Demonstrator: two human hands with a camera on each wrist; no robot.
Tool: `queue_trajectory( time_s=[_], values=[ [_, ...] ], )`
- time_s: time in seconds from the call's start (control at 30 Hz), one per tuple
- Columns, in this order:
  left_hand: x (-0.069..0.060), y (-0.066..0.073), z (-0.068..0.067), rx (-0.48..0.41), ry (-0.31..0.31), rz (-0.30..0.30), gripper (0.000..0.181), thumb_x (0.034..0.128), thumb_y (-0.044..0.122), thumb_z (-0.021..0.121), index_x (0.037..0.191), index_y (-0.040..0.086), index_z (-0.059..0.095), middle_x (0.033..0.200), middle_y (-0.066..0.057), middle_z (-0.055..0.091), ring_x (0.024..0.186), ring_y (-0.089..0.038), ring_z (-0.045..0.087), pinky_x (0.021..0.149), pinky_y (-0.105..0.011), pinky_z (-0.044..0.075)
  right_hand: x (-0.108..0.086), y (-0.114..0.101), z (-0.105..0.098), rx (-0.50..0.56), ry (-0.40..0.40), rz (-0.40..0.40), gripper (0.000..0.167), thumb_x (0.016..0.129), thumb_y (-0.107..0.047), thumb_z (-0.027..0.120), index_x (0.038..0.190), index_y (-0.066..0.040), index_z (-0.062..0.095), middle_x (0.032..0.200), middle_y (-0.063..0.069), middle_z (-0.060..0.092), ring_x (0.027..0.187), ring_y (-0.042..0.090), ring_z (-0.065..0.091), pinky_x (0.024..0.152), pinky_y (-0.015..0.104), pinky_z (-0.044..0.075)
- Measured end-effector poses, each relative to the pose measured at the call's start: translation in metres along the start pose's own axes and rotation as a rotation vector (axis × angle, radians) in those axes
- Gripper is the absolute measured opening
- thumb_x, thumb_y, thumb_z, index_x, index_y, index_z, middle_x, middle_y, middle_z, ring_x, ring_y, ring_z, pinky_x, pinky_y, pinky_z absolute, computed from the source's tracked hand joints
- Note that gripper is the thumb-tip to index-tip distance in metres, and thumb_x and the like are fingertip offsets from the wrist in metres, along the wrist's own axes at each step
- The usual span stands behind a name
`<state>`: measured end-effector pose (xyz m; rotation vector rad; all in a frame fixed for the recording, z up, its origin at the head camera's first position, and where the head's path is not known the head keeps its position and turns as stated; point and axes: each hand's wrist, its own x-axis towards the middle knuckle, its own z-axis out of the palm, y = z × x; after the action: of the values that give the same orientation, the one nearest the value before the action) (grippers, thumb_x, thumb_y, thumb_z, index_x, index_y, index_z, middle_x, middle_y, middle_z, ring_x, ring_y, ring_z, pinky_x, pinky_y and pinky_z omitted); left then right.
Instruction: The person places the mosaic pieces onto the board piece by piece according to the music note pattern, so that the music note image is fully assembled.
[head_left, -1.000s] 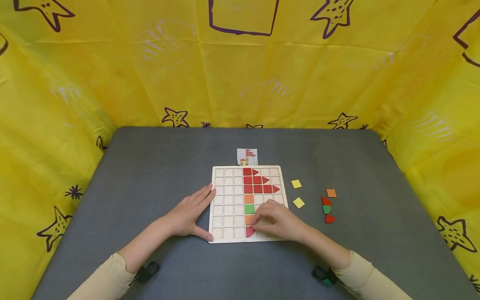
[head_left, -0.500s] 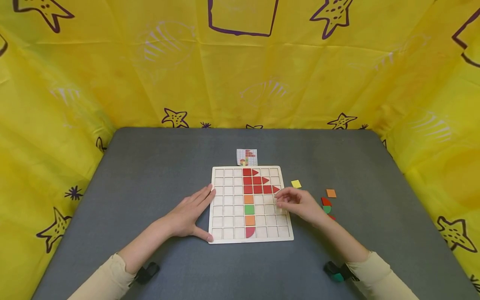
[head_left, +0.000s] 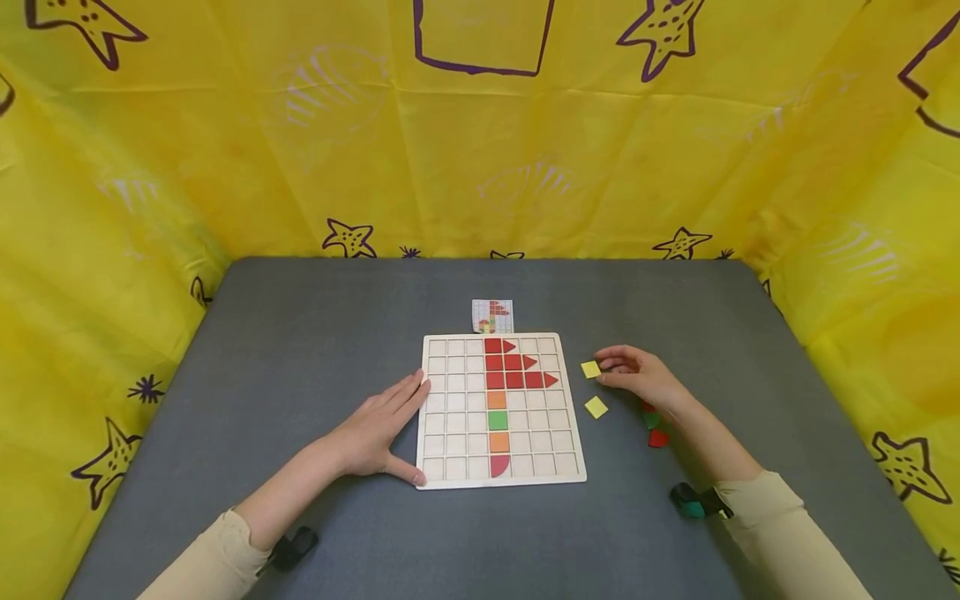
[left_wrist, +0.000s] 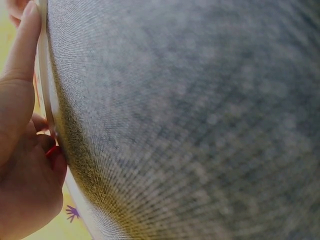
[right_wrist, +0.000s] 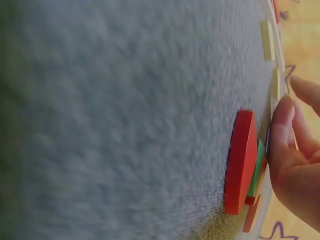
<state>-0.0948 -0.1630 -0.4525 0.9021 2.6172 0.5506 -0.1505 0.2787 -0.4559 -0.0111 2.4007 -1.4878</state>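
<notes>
Grid board [head_left: 456, 423] flat on the table [head_left: 322, 308], and from my remote seat I see the left hand [head_left: 378, 429] along its left edge, fingers spread, clasping nothing. Nearest row: a pink quarter-circle [head_left: 498, 466]; past it, an orange square [head_left: 497, 442]. Out right, a loose red piece [head_left: 657, 438] lies by the forearm, then the near yellow tile [head_left: 596, 407]. Farther, the right hand [head_left: 641, 379] is at the far yellow tile [head_left: 589, 369]: grip parted, thumb and fingertips apart; whether they touch its edge, I can't tell. Red rows [head_left: 513, 362] next, and the picture card [head_left: 492, 310] at the board's far edge. I'd call this fetching another piece; it calls for a pinch on that tile, then a lift. Half a second ago the right hand was over the board's right edge, hiding the near yellow tile; now that tile shows, and my left hand hasn't budged.
</notes>
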Motion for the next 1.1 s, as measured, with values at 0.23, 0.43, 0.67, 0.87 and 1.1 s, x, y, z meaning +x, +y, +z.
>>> queue_trajectory(
  time_s=[0.23, 0.43, 0.67, 0.87, 1.1],
  values=[
    [0.001, -0.001, 0.001, -0.001, -0.008, -0.01, 0.131, 0.0628, 0.073, 0.074, 0.156, 0.005, 0.012, 0.163, -0.012, 0.004, 0.148, -0.031, 0.009, 0.109, -0.055, 0.023, 0.008, 0.002, -0.005, -0.142, -0.025, -0.053, 0.044, 0.084, -0.016, 0.077, 0.122, 0.0, 0.063, 0.1, 0.015, 0.057, 0.077, 0.019, 0.053, 0.067, 0.023, 0.046],
    [0.001, 0.0, 0.001, -0.001, -0.007, -0.013, 0.131, 0.0625, 0.072, 0.075, 0.156, 0.006, 0.012, 0.163, -0.012, 0.005, 0.148, -0.031, 0.01, 0.109, -0.055, 0.024, 0.011, 0.002, -0.005, -0.202, -0.033, -0.04, 0.039, 0.083, -0.019, 0.079, 0.116, -0.002, 0.066, 0.09, 0.01, 0.054, 0.065, 0.019, 0.054, 0.059, 0.026, 0.048],
    [0.001, 0.001, 0.0, 0.009, -0.01, -0.013, 0.131, 0.063, 0.072, 0.075, 0.156, 0.005, 0.012, 0.163, -0.014, 0.005, 0.148, -0.032, 0.01, 0.108, -0.056, 0.024, 0.011, 0.002, 0.0, -0.185, -0.01, -0.057, 0.04, 0.082, -0.025, 0.081, 0.111, -0.001, 0.067, 0.087, 0.008, 0.058, 0.066, 0.016, 0.056, 0.059, 0.025, 0.05],
    [0.0, 0.001, 0.0, 0.015, -0.011, -0.013, 0.131, 0.0626, 0.073, 0.074, 0.156, 0.005, 0.013, 0.163, -0.014, 0.005, 0.148, -0.032, 0.01, 0.108, -0.056, 0.024, 0.004, -0.007, 0.015, -0.026, 0.011, -0.022, 0.045, 0.082, -0.027, 0.08, 0.116, -0.001, 0.064, 0.093, 0.009, 0.062, 0.076, 0.018, 0.059, 0.065, 0.025, 0.053],
    [0.0, 0.0, 0.0, 0.012, -0.01, -0.007, 0.13, 0.0633, 0.072, 0.075, 0.156, 0.005, 0.012, 0.163, -0.013, 0.005, 0.148, -0.032, 0.01, 0.108, -0.056, 0.024, -0.004, -0.02, 0.039, 0.073, -0.002, -0.083, 0.042, 0.084, -0.023, 0.079, 0.117, -0.002, 0.064, 0.097, 0.011, 0.063, 0.079, 0.021, 0.059, 0.065, 0.028, 0.053]
  ],
)
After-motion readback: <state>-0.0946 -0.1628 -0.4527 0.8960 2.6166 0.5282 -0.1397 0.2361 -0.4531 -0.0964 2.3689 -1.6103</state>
